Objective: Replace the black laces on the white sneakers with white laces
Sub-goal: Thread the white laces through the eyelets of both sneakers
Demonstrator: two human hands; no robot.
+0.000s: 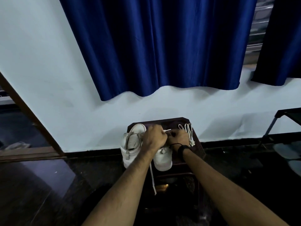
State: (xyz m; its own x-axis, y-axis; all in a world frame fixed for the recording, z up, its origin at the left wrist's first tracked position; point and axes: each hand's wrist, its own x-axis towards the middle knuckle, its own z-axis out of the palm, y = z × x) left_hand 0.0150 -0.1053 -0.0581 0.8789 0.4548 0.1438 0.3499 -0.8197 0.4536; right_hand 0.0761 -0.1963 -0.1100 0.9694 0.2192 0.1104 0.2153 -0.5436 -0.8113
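Two white sneakers stand side by side on a small dark table [197,148]. The left sneaker [131,145] is plainly seen. The right sneaker [162,160] lies mostly under my hands. My left hand [154,137] pinches the tip of a white lace [167,130] above that shoe. My right hand [178,138], with a black band on its wrist, is curled close beside it on the shoe's lacing; what it holds is hidden. One end of the white lace [153,180] hangs down over the table's front. A spare bundle of white laces [189,133] lies at the table's right.
The table stands against a pale wall under a blue curtain [162,46]. A wooden door frame [29,115] slants at the left. A metal-legged stand [276,121] is at the right. The floor is dark.
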